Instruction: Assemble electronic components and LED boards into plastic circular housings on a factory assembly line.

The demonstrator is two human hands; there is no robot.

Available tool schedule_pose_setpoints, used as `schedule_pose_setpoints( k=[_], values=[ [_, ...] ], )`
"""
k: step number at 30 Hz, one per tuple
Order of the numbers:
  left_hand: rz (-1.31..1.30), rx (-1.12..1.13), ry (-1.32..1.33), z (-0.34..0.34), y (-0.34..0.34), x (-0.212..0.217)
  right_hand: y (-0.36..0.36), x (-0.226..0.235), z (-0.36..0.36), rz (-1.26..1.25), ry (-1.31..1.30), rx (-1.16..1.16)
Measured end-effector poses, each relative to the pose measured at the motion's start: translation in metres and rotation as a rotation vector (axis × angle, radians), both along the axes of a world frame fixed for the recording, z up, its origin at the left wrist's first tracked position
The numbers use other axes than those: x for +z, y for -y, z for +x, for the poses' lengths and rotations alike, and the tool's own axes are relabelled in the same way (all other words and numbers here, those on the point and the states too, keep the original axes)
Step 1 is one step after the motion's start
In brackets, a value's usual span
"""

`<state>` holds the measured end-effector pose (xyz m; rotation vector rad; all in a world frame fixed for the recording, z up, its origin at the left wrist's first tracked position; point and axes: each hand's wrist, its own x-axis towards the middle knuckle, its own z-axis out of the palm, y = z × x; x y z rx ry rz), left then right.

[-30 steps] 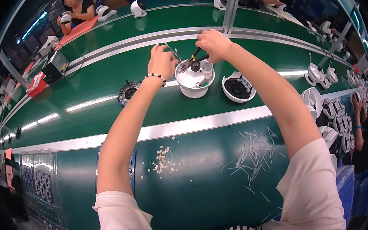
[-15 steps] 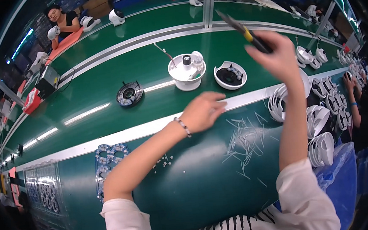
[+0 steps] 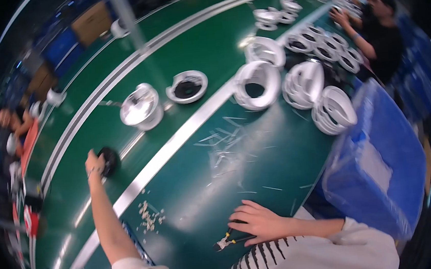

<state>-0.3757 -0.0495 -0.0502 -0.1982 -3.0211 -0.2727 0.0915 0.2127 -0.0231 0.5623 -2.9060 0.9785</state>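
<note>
On the green conveyor belt (image 3: 208,48), far left: left hand (image 3: 95,163) extended, fingers wrapped over the near side of a round black disc-shaped part (image 3: 109,160); part mostly covered by the hand, shape and detail blurred. Near the lower edge, on the green work surface (image 3: 259,161) close to the body: right hand (image 3: 256,222) laid flat, fingers spread slightly apart and resting on small cutting pliers with yellow-and-black handles (image 3: 226,241); handles partly hidden under the palm, jaws pointing left, grip not closed around the tool. Between the hands: scatter of small pale fragments (image 3: 150,215) beside the silver rail (image 3: 175,148); thin clear trimmings (image 3: 226,144) strewn further right, hard to separate from glare. On the belt beyond the rail: white round housing with shiny reflector bowl (image 3: 141,107); just beside it, white ring-shaped housing with dark centre (image 3: 187,86). To the right: stacks of white ring-shaped housings (image 3: 303,83), lying on edge or tilted, count not determinable. Blue plastic-covered bin (image 3: 382,166) at lower right, contents hidden. Upper right: another person's hand (image 3: 341,18) among further white rings, blurred. Left rim: strongly distorted, dark, items unreadable.
</note>
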Motion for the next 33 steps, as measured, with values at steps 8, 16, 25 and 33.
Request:
schedule_pose_setpoints(
  k=[8, 16, 25, 33],
  values=[
    [0.177, -0.079, -0.094, 0.004, 0.015, 0.004, -0.143, 0.045, -0.032, 0.122, -0.760, -0.920],
    [0.904, -0.232, 0.251, 0.161, 0.009, 0.059, -0.245, 0.057, -0.147, 0.371, -0.736, -0.858],
    [1.573, 0.021, 0.356, 0.363, 0.041, 0.019, -0.208, 0.110, -0.117, 0.231, -0.754, -0.763],
    [1.786, 0.110, 0.464, 0.399, -0.015, 0.020, -0.058, 0.063, -0.043, 0.025, -0.091, -0.211]
  ],
)
